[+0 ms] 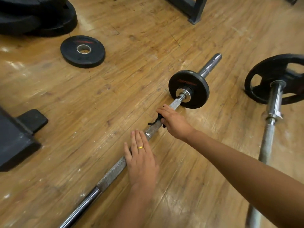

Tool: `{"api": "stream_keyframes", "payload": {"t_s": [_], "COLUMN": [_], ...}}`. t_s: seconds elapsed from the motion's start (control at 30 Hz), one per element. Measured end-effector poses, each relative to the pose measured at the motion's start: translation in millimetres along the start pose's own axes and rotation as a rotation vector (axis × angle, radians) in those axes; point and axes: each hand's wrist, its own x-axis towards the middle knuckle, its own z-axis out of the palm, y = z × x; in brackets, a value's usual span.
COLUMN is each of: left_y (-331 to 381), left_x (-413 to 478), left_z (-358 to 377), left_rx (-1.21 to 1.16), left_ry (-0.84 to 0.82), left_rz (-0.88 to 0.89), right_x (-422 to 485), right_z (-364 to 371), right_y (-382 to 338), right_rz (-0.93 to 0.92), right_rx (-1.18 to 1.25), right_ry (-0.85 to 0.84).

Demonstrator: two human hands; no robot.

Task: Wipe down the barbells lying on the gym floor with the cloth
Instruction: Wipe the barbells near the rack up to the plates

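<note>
A chrome barbell [111,174] lies diagonally on the wooden floor, with a small black plate [189,88] on its far sleeve. My right hand [172,123] grips the knurled shaft near that plate, with a dark cloth [155,120] wrapped under the fingers; only a small bit of cloth shows. My left hand [141,159] rests flat on the shaft closer to me, fingers straight, a gold ring on one finger. A second barbell [267,142] lies to the right, carrying a larger black plate [276,78].
A loose black plate [82,51] lies flat on the floor at upper left, beside a stack of big plates [36,15]. A black bench foot [19,135] sits at the left edge. A dark rack base [194,12] stands at the top.
</note>
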Motion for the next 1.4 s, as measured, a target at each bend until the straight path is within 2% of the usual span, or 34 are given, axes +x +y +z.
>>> {"api": "stream_keyframes", "payload": {"t_s": [0.1, 0.27, 0.47, 0.63, 1.03, 1.13, 1.3, 1.4], "left_y": [-1.2, -4.9, -29.1, -19.5, -6.6, -3.0, 3.0, 3.1], "left_x": [5.0, 5.8, -1.1, -6.0, -18.3, -19.3, -20.4, -21.1], "left_z": [-9.4, -34.3, -38.3, -40.6, -27.1, -22.6, -20.1, -9.7], "left_rx": [-0.027, -0.101, -0.115, -0.074, -0.033, -0.039, -0.033, -0.046], "left_ry": [-0.047, -0.222, -0.317, -0.352, -0.243, -0.232, -0.181, -0.129], "left_rz": [-0.021, -0.009, 0.176, 0.173, 0.117, 0.101, 0.081, 0.074], "right_x": [7.5, 7.0, -2.6, -18.7, -20.7, -17.4, -1.4, -3.1], "right_z": [-5.2, -14.0, -12.3, 2.3, 2.3, -0.6, -21.8, -16.3], "right_y": [-3.6, -13.5, -18.8, -32.8, 6.8, 23.5, 68.4, 61.4], "right_rz": [0.021, 0.049, 0.07, 0.002, -0.201, -0.17, 0.02, 0.011], "right_rx": [-0.046, -0.105, -0.121, -0.08, -0.089, -0.056, -0.009, 0.012], "right_ry": [-0.064, -0.144, -0.104, -0.109, -0.087, -0.02, 0.115, 0.205]}}
